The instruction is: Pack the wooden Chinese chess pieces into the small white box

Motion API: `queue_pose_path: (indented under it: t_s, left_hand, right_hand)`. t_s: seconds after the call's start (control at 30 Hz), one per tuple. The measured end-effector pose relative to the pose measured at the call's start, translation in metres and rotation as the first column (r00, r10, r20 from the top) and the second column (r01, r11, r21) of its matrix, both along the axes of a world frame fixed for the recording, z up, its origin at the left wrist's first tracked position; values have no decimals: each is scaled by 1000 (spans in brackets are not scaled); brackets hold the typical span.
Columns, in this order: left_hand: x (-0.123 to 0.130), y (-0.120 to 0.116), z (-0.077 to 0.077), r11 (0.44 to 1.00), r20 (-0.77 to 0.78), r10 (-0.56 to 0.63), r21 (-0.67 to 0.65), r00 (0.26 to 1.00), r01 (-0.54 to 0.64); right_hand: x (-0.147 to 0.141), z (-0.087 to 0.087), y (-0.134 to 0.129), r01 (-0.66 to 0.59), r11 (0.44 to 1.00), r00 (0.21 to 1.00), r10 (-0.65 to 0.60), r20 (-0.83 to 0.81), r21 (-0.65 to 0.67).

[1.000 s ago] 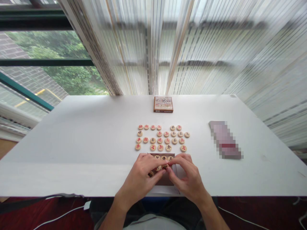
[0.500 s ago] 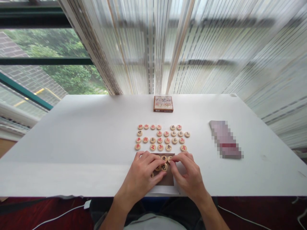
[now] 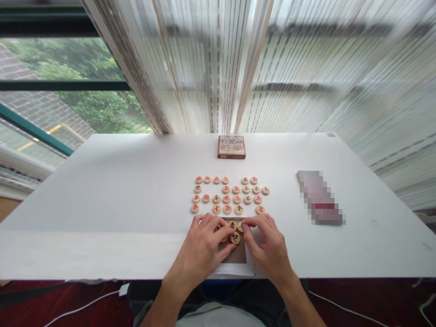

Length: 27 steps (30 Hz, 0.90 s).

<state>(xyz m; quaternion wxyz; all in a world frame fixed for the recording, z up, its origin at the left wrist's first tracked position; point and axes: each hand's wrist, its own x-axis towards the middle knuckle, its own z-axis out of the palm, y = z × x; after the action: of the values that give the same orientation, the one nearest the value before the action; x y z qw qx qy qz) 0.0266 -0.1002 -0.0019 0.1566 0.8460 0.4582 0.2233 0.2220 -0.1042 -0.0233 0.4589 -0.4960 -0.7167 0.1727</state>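
Note:
An open shallow box (image 3: 250, 268) with a brown inside lies at the table's front edge, several round wooden Chinese chess pieces in it. My left hand (image 3: 202, 243) reaches over its left part, thumb and index finger closed around a black-lettered piece (image 3: 235, 238). My right hand (image 3: 269, 240) is at the box's upper right corner, its fingertips closed on another black-lettered piece (image 3: 240, 226). Between the hands, a third piece (image 3: 232, 225) rests against the far wall. The left fingers partly cover more pieces. Beyond the box, rows of red- and black-lettered pieces (image 3: 227, 199) lie face up.
A closed Chinese chess package (image 3: 231, 147) lies near the table's back edge. To the right is a pinkish, pixelated flat item (image 3: 320, 197). String curtains (image 3: 225, 68) hang behind the white table (image 3: 102, 195). White cables run along the floor below.
The piece in my left fingers has shifted slightly right and its lettering has turned. More of the piece at my right fingertips shows. The rows beyond the box are unchanged.

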Motion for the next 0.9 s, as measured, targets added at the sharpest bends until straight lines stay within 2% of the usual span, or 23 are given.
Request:
queue_pose_path:
  t_s: [0.2, 0.33, 0.47, 0.63, 0.9]
  left_hand:
    - [-9, -1, 3, 1000, 47, 1, 14, 999, -1]
    - [-29, -3, -3, 995, 127, 78, 50, 989, -85]
    - [-43, -5, -14, 990, 208, 141, -10, 968, -142]
    - [-44, -9, -19, 982, 236, 167, -127, 957, -140]
    - [-41, -11, -16, 982, 236, 164, -132, 958, -136]
  right_hand:
    - [1, 5, -3, -58, 998, 998, 58, 20, 2]
    - [2, 16, -14, -102, 994, 978, 106, 180, -27]
    - [0, 22, -23, -89, 995, 939, 101, 327, -50]
    - [-4, 19, -24, -96, 995, 899, 102, 426, -37]
    - [-8, 16, -20, -91, 996, 895, 87, 438, -13]
